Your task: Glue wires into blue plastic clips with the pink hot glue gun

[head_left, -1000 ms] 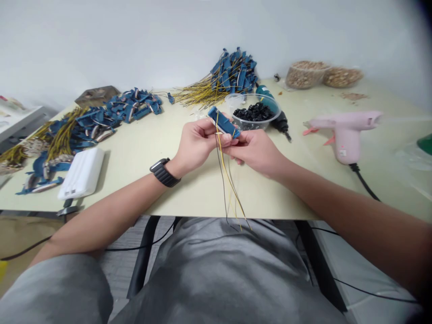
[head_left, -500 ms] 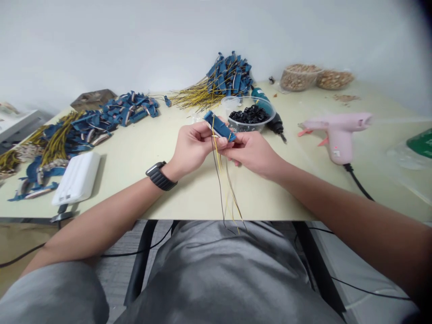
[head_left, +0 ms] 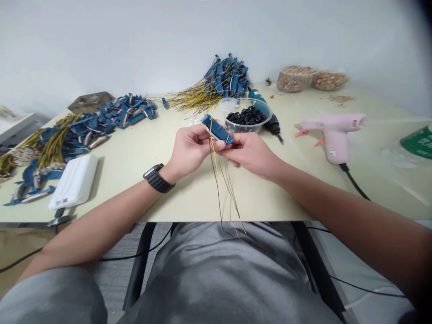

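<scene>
My left hand (head_left: 189,149) and my right hand (head_left: 251,153) meet above the table's front edge, both closed on one small blue strip piece (head_left: 216,129). It tilts up to the left between my fingertips. Thin yellow and black wires (head_left: 225,189) hang from it down past the table edge to my lap. A dark watch sits on my left wrist.
A clear bowl of small black parts (head_left: 249,118) stands just behind my hands, a teal tool beside it. A pink glue gun (head_left: 332,130) lies at right. Piles of blue wired pieces (head_left: 84,128) lie at left and back (head_left: 224,78). A white box (head_left: 74,181) sits near the left edge.
Both hands and the blue piece stay together with barely any shift. The view has drifted slightly, so the table items appear a little lower and to the left.
</scene>
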`<state>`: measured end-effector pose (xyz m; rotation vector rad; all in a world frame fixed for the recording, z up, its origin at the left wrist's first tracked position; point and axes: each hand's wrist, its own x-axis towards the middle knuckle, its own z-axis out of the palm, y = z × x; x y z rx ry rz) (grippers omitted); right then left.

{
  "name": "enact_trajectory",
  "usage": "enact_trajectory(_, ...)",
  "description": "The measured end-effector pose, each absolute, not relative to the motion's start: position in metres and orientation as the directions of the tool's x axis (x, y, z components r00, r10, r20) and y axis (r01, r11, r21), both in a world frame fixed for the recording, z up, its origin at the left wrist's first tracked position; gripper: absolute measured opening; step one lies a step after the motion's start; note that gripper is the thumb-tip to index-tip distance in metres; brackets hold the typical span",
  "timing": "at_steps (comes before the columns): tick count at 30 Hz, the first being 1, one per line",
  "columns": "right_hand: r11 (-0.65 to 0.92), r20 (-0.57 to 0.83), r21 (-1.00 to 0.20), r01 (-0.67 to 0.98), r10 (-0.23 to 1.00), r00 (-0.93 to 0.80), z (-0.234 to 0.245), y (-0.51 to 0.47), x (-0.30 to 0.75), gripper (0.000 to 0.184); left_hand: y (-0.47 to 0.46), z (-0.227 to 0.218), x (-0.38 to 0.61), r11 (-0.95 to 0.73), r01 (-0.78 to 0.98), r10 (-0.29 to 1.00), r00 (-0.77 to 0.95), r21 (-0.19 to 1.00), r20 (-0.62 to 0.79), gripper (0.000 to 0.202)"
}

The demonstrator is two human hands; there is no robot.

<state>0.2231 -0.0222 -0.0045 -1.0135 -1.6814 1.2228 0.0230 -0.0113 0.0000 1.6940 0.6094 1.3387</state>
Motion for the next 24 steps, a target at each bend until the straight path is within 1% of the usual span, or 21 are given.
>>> enact_trajectory(7, 0.206, 0.142, -0.968, 0.143, 0.920, -0.366, -0.001, -0.023, 0.227, 0.018, -0.011, 0.000, 0.023, -0.559, -0.141, 0.755, 0.320, 0.817, 0.572, 0.037)
enact_trajectory(11, 0.236, 0.153, -0.954, 0.184, 0.912, -0.380, -0.001, -0.022, 0.231, 0.014, -0.009, -0.001, 0.023, -0.580, -0.131, 0.742, 0.321, 0.804, 0.588, 0.037)
enact_trajectory(13, 0.260, 0.169, -0.946, 0.192, 0.905, -0.391, 0.000, -0.022, 0.232, 0.018, -0.008, -0.002, 0.022, -0.596, -0.142, 0.725, 0.328, 0.791, 0.605, 0.036)
enact_trajectory(17, 0.283, 0.206, -0.950, 0.130, 0.884, -0.420, 0.008, -0.023, 0.235, 0.036, -0.005, -0.004, 0.021, -0.617, -0.156, 0.705, 0.325, 0.771, 0.630, 0.033)
enact_trajectory(19, 0.238, 0.179, -0.967, 0.094, 0.892, -0.414, 0.013, -0.024, 0.237, 0.038, -0.004, -0.005, 0.020, -0.624, -0.141, 0.707, 0.318, 0.769, 0.632, 0.034)
enact_trajectory(22, 0.131, 0.114, -0.991, 0.023, 0.923, -0.367, 0.017, -0.024, 0.239, 0.029, -0.005, -0.003, 0.020, -0.617, -0.104, 0.725, 0.312, 0.780, 0.615, 0.038)
enact_trajectory(24, 0.079, 0.080, -0.997, -0.016, 0.938, -0.336, 0.018, -0.023, 0.239, 0.025, -0.007, 0.000, 0.021, -0.579, -0.097, 0.758, 0.303, 0.810, 0.578, 0.041)
